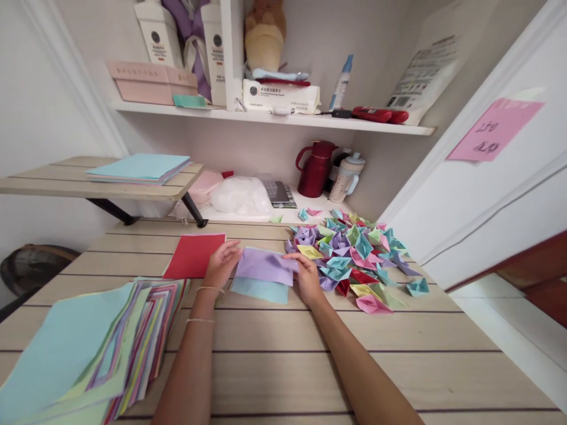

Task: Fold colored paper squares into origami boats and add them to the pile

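purple sheet lies between both hands; left hand and right hand each pinch an edge.

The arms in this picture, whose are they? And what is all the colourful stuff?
The arms belong to a person with a small camera on their head. The camera looks forward and down, so you see just what they see: their own two arms on a wooden table.

The left hand and the right hand each hold one side of a purple sheet. It lies on top of a blue sheet. A red sheet lies flat beside the left hand.

Near the left arm is a fanned-out paper stack in many colours. To the right is a heap of folded shapes, also made of coloured paper. At the back stands a red jug.
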Action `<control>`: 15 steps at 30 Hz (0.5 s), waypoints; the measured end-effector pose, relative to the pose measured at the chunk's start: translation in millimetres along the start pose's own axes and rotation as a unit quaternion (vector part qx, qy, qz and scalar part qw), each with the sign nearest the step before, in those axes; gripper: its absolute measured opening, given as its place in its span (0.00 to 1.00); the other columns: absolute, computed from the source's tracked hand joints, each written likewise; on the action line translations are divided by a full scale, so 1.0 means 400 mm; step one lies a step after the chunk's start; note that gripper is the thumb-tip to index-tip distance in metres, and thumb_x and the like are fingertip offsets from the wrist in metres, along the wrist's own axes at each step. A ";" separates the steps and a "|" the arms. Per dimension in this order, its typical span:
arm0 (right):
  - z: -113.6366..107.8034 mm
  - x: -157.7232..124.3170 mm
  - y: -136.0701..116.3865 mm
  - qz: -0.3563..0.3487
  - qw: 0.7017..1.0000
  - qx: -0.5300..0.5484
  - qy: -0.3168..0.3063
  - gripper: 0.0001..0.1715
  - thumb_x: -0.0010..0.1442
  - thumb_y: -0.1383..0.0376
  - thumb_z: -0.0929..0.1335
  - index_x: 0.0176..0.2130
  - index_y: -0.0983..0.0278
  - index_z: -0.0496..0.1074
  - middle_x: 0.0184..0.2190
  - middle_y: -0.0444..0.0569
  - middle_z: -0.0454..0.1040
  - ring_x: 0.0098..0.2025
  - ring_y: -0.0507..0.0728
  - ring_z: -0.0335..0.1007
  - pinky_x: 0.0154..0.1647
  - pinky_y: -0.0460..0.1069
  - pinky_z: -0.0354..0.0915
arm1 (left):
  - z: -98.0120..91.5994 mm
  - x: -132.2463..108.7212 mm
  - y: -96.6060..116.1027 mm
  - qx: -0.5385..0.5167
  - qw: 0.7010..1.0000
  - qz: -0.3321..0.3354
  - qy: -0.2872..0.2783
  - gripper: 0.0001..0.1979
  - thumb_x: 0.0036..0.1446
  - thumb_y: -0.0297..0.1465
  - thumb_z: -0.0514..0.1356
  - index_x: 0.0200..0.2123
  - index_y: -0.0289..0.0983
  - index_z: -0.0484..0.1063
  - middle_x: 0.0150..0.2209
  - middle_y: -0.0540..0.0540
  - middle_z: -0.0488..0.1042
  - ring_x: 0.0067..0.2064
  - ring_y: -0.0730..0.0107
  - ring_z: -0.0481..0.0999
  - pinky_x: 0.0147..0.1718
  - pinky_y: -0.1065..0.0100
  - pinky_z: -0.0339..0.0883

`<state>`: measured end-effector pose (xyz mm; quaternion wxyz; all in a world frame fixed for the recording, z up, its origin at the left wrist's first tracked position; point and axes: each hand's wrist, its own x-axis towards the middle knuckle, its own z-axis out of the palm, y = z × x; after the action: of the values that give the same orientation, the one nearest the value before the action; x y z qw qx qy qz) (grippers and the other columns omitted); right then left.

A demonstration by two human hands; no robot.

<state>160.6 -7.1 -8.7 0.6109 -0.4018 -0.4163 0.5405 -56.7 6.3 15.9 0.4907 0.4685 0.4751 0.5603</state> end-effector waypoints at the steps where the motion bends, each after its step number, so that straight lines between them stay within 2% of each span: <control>1: -0.002 0.000 0.001 0.001 1.000 0.002 0.004 0.09 0.48 0.60 0.70 0.29 0.63 0.75 0.23 0.43 0.74 0.23 0.51 0.64 0.23 0.44 0.58 | 0.001 -0.001 0.000 -0.008 1.000 -0.017 -0.009 0.28 0.44 0.45 0.66 0.45 0.35 0.72 0.33 0.45 0.77 0.31 0.70 0.75 0.30 0.72 0.65; 4: -0.007 0.001 0.006 -0.006 0.999 -0.032 0.003 0.09 0.48 0.62 0.67 0.28 0.63 0.77 0.22 0.44 0.73 0.22 0.51 0.62 0.21 0.44 0.56 | 0.006 -0.005 0.001 -0.008 0.996 -0.072 -0.046 0.28 0.45 0.50 0.63 0.43 0.35 0.74 0.32 0.44 0.77 0.29 0.69 0.75 0.26 0.71 0.64; 7: -0.011 -0.001 0.009 -0.033 0.995 -0.090 -0.017 0.13 0.50 0.64 0.64 0.28 0.62 0.78 0.23 0.45 0.73 0.24 0.53 0.63 0.23 0.45 0.57 | 0.008 -0.007 -0.001 0.031 0.995 -0.076 -0.057 0.23 0.39 0.43 0.69 0.36 0.34 0.75 0.29 0.45 0.78 0.30 0.66 0.75 0.26 0.71 0.64; 10: -0.001 -0.010 -0.012 -0.100 0.987 -0.121 -0.035 0.16 0.53 0.63 0.62 0.28 0.61 0.79 0.34 0.49 0.77 0.38 0.58 0.70 0.38 0.50 0.65 | 0.008 -0.005 -0.006 0.038 0.996 -0.061 -0.045 0.20 0.36 0.38 0.71 0.34 0.35 0.74 0.32 0.44 0.79 0.33 0.64 0.76 0.30 0.70 0.65; 12: 0.020 -0.024 -0.044 -0.168 0.975 -0.144 0.021 0.14 0.55 0.61 0.64 0.30 0.60 0.79 0.38 0.50 0.77 0.45 0.60 0.69 0.51 0.54 0.61 | 0.008 -0.001 -0.011 0.039 0.997 -0.055 -0.039 0.20 0.37 0.38 0.70 0.34 0.35 0.74 0.33 0.44 0.79 0.34 0.64 0.76 0.31 0.69 0.66; 14: 0.054 -0.046 -0.085 -0.200 0.965 -0.131 0.111 0.11 0.55 0.58 0.67 0.34 0.60 0.78 0.39 0.50 0.77 0.47 0.60 0.68 0.55 0.57 0.58 | 0.010 0.003 -0.016 0.040 0.997 -0.053 -0.037 0.19 0.38 0.38 0.70 0.34 0.34 0.74 0.33 0.44 0.79 0.33 0.64 0.76 0.31 0.68 0.66; 15: 0.073 -0.060 -0.105 -0.185 0.970 -0.105 0.116 0.12 0.55 0.57 0.68 0.35 0.60 0.78 0.39 0.51 0.77 0.48 0.61 0.68 0.54 0.57 0.59 | 0.011 0.005 -0.017 0.037 0.997 -0.049 -0.036 0.19 0.38 0.38 0.70 0.33 0.34 0.74 0.32 0.44 0.79 0.32 0.64 0.76 0.30 0.68 0.66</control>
<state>145.1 -33.5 38.8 0.6989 -0.4398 -0.4642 0.3205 -51.6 9.1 9.6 0.5166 0.4821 0.4999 0.5008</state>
